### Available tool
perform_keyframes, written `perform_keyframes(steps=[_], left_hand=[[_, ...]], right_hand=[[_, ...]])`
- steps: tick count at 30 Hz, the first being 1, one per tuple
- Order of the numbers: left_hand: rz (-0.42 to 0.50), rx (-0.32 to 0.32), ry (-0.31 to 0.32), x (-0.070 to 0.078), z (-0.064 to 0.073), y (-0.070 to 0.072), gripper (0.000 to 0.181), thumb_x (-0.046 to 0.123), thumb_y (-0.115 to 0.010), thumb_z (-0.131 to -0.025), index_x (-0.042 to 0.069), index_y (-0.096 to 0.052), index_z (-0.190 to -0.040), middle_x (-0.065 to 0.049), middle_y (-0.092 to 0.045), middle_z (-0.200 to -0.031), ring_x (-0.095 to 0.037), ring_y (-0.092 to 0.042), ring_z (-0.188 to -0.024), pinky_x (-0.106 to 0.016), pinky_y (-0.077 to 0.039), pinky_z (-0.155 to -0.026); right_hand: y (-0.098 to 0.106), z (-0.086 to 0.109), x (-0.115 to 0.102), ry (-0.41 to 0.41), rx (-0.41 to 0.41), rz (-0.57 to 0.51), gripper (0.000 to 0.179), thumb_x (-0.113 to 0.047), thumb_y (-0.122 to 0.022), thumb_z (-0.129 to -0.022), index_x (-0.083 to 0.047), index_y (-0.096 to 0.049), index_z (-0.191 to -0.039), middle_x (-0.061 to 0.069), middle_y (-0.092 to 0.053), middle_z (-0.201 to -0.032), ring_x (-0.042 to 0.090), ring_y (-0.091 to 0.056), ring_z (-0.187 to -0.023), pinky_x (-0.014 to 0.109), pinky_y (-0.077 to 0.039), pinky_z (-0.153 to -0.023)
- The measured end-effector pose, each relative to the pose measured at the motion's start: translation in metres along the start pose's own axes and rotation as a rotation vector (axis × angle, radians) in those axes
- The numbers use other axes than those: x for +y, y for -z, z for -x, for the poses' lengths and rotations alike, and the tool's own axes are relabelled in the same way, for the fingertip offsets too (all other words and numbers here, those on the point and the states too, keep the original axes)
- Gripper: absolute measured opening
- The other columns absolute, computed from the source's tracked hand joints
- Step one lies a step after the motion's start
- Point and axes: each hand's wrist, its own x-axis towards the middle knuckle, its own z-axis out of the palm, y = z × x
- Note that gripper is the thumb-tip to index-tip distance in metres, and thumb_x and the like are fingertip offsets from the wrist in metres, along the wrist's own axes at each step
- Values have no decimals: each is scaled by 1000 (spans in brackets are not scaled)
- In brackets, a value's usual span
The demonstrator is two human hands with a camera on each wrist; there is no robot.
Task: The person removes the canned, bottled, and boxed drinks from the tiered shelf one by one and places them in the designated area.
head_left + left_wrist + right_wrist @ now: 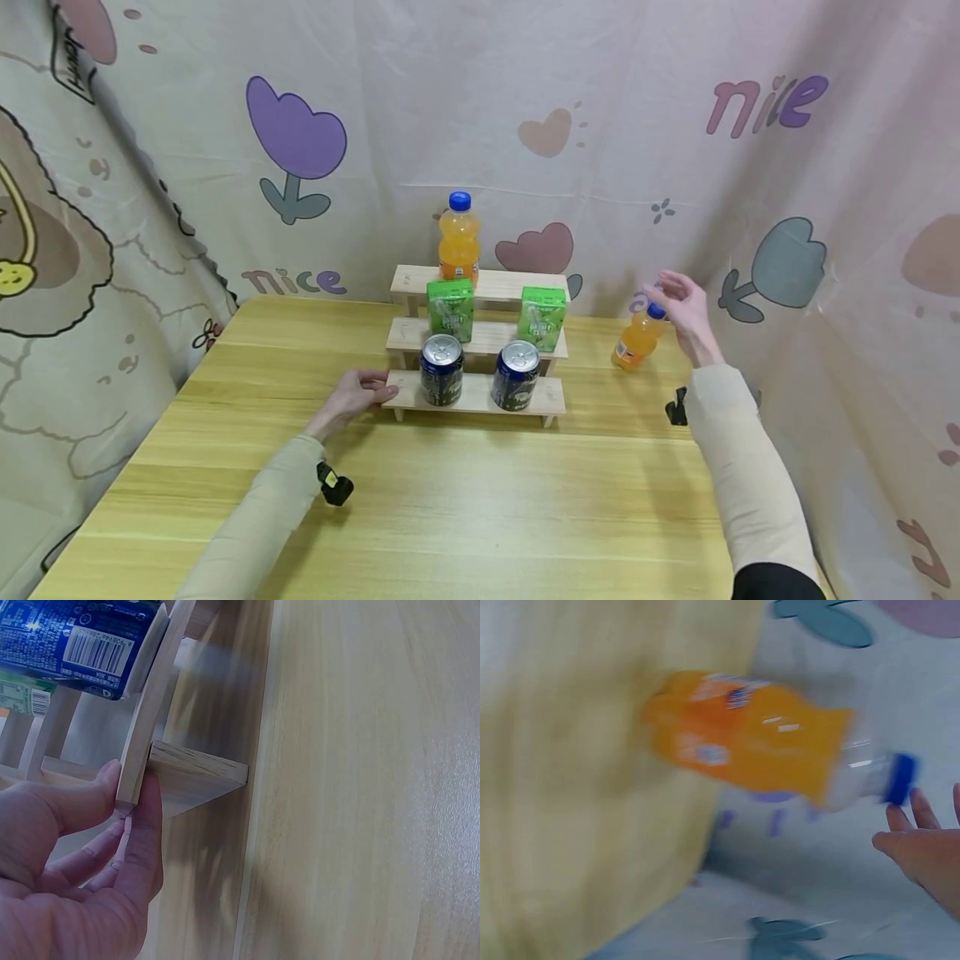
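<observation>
My left hand pinches the left end of the lowest tier of a three-tier wooden stand; in the left wrist view the thumb lies on the board's top and fingers beneath. Over at the right, my right hand hovers by the blue cap of an orange drink bottle, fingers spread loosely. The right wrist view, blurred, shows this bottle with fingertips beside the cap; whether they touch is unclear. On the stand are two dark blue cans, two green drink cartons and another orange drink bottle.
Everything stands on a light wooden table. A patterned curtain hangs close behind the table and along both sides. The right-hand bottle stands near the table's back right edge, to the right of the stand.
</observation>
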Motion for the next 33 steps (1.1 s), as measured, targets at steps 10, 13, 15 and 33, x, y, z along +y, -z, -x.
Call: perform_keyframes(steps=[10, 13, 15, 33], left_hand=[[-16, 1, 19, -2, -2, 0, 56, 13, -66, -97, -15, -44, -140, -28, -63, -123, -6, -64, -84, -32, -61, -86], [-5, -4, 15, -2, -2, 0, 55, 12, -67, -97, -16, -45, -140, -27, -64, -121, -6, -64, -83, -30, -61, -83], [1, -6, 13, -1, -2, 0, 55, 11, -67, -96, -16, -45, -139, -26, -65, -119, -5, -64, -82, -28, -61, -82], [17, -12, -8, 0, -1, 0, 54, 8, -66, -96, -18, -44, -138, -27, -66, -117, -5, -64, -79, -25, -61, -78]], right_hand=[[-50, 0, -91, 181, -147, 3, 66, -28, -67, -98, -6, -37, -153, 20, -39, -159, 30, -38, -147, 43, -29, -126], [-77, 1, -116, 215, -229, -13, 64, -22, -66, -98, -4, -38, -152, 22, -40, -157, 31, -39, -147, 45, -28, -126], [-96, 4, -130, 237, -275, -22, 63, -19, -66, -97, -2, -39, -151, 23, -41, -156, 32, -40, -146, 45, -29, -126], [-208, 16, -177, 241, -464, -77, 50, -26, -62, -101, -7, -50, -145, 17, -55, -146, 29, -49, -137, 46, -33, -124]])
